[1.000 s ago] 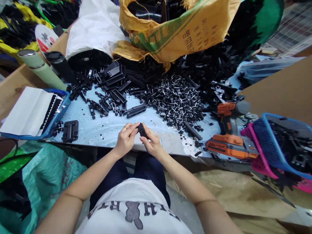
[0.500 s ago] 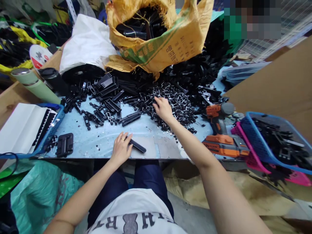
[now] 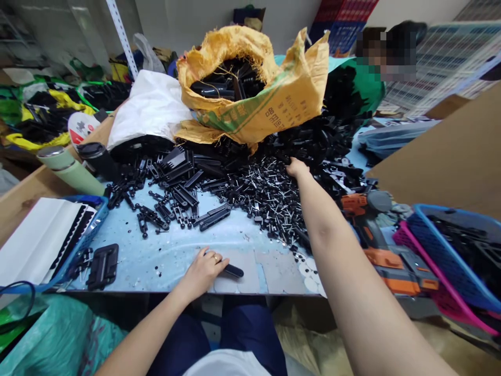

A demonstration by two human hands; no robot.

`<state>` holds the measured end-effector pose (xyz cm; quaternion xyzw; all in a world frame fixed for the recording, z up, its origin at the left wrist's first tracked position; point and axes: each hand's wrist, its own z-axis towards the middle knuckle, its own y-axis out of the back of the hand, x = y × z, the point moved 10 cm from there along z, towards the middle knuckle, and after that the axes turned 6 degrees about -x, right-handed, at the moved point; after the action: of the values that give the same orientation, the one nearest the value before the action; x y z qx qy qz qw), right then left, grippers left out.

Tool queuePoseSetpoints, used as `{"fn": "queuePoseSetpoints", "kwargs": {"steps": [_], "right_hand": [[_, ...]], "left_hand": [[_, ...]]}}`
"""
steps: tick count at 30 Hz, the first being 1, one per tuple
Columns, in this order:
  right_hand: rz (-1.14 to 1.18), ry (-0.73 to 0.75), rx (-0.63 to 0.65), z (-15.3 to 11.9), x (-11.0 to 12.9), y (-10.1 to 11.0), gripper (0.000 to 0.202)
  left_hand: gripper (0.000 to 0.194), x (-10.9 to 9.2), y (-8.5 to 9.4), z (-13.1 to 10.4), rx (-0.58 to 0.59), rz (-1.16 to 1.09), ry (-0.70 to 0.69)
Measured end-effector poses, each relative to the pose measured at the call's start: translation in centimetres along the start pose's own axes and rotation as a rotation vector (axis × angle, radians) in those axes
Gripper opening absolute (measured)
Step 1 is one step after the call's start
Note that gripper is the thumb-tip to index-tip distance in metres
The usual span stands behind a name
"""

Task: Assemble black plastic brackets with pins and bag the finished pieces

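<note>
The black bar [image 3: 235,271] is partly covered by the left hand [image 3: 205,269], protruding to its right; whether it is pinched cannot be told. Left of the right hand [image 3: 298,168], whose grip is hidden, screws [image 3: 270,193] are heaped; these could be scattered if that hand is dragged.

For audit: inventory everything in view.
woven sack: one, yellow, back
white sack: one, white, back left
teal sack: one, teal, lower left
flask: one, pale green, left
tumbler: one, black, beside flask
blue baskets: two, blue, opposite sides
pink basket: one, pink, right
cordless drill: one, orange-grey, right
headed pins: uncountable, silver-black, centre
plastic parts: uncountable, black, back
plastic bar: one, black, front centre
left grip: one, on bar
right grip: one, at pins' back edge
</note>
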<state>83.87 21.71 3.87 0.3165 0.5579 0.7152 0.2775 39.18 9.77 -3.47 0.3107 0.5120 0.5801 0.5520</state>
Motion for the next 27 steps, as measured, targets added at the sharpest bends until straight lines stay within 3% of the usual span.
{"fn": "queuePoseSetpoints", "kwargs": {"steps": [5,9,13,17,18,20,23,27], "right_hand": [[0.000,0.011,-0.048,-0.5,-0.1,1.2,0.035],[0.306,0.099,-0.118,-4.5,-0.6,3.3,0.036],[0.577,0.290,0.138,-13.7,0.6,2.8,0.043],[0.564,0.761,0.557,-28.2,5.1,1.2,0.043],[0.516,0.871,0.614,-31.5,5.9,0.6,0.043],[0.376,1.015,0.604,-36.2,7.0,-0.6,0.043],[0.179,1.098,0.508,-39.6,8.1,-2.7,0.043],[0.057,1.044,0.492,-40.5,8.6,-4.2,0.042]], "left_hand": [[0.032,-0.1,1.3,-0.2,-0.042,0.091,0.025],[0.029,0.6,2.2,-1.1,-0.069,0.107,0.091],[0.028,1.7,1.0,-1.8,0.018,0.104,0.187],[0.031,1.9,-0.5,-0.9,0.061,0.009,0.228],[0.030,1.7,-0.9,-0.5,0.071,-0.034,0.225],[0.028,1.4,-1.5,0.2,0.103,-0.112,0.224],[0.029,1.1,-1.7,0.9,0.136,-0.148,0.243],[0.048,0.6,-1.3,0.8,0.130,-0.126,0.254]]}}
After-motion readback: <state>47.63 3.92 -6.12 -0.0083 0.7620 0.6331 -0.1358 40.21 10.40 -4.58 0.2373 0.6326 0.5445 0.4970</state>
